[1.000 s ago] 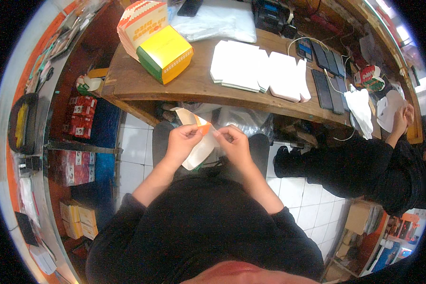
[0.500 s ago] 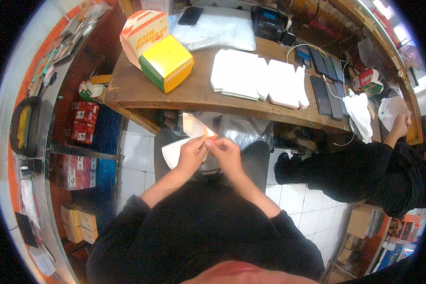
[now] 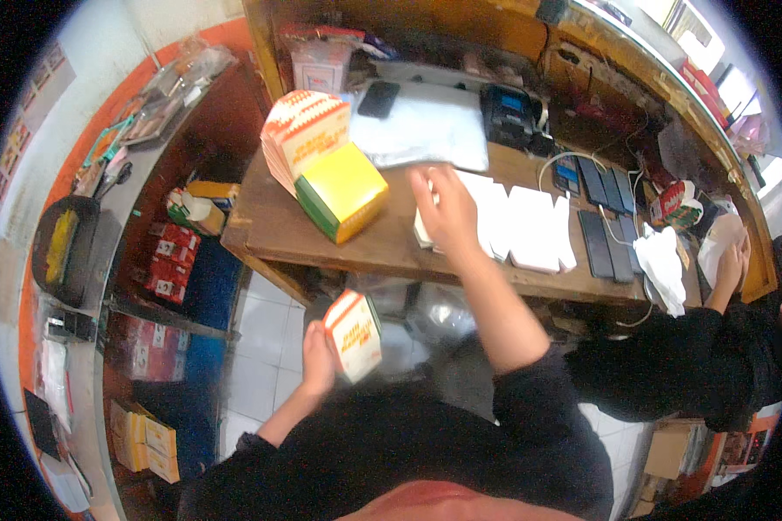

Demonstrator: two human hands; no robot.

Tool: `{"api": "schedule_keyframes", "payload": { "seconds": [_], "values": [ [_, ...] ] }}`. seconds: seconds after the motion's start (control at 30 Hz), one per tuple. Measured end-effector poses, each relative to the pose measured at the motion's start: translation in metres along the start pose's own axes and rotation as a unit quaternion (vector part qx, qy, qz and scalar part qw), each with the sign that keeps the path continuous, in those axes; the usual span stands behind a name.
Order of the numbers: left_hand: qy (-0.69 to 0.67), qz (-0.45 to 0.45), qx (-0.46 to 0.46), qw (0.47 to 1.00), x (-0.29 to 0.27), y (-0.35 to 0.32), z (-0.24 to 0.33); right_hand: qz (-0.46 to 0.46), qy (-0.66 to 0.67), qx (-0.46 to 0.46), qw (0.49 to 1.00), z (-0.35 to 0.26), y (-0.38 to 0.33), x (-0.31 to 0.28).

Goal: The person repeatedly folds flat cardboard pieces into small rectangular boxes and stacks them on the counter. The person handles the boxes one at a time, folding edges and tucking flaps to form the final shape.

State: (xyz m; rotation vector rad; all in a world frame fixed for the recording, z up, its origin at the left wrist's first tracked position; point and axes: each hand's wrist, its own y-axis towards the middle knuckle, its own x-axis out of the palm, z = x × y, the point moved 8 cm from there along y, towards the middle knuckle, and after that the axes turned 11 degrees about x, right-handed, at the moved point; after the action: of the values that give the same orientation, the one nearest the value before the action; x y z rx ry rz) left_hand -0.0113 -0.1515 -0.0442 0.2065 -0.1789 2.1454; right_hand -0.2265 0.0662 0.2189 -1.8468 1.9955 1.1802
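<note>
My left hand (image 3: 319,358) grips a small paper food carton (image 3: 354,337), white with orange print and a green edge, above my lap. The carton stands tilted, its printed side toward me. My right hand (image 3: 447,208) is over the table at the left end of the white flat card blanks (image 3: 534,234), partly covering them. Its fingers are bent and a little apart, slightly blurred, and nothing shows in them. Just left of that hand sits a yellow and green carton stack (image 3: 343,187), with nested orange and white cartons (image 3: 300,135) leaning behind it.
The wooden table (image 3: 261,213) also bears a plastic-wrapped pack (image 3: 426,130) with a phone on top, a black machine (image 3: 508,113), several phones (image 3: 595,243) with cables, and a crumpled white bag (image 3: 662,265). At right, another person's hand (image 3: 734,265) holds white paper. Shelves (image 3: 169,260) stand left.
My two hands have separated. The right one let go of the carton and moved up over the table; the left keeps the carton, now turned with its print showing. The view has shifted.
</note>
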Motion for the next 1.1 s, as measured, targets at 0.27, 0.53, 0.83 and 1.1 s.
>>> {"api": "schedule_keyframes", "payload": {
  "seconds": [0.27, 0.53, 0.83, 1.1],
  "values": [
    [-0.033, -0.04, -0.059, 0.997, -0.005, -0.023, 0.028, -0.029, -0.251, -0.018, 0.967, 0.065, 0.198, 0.13],
    [0.014, -0.078, -0.128, 0.989, -0.012, -0.022, 0.016, -0.087, -0.28, 0.059, 0.954, 0.09, 0.222, 0.168],
    [-0.065, -0.144, -0.149, 0.976, 0.012, -0.015, -0.005, 0.017, 0.033, -0.073, 0.997, -0.001, 0.145, 0.018],
    [-0.009, -0.213, -0.174, 0.961, 0.026, -0.003, -0.03, -0.464, 0.2, -0.003, 0.863, 0.005, -0.116, 0.005]
  ]
}}
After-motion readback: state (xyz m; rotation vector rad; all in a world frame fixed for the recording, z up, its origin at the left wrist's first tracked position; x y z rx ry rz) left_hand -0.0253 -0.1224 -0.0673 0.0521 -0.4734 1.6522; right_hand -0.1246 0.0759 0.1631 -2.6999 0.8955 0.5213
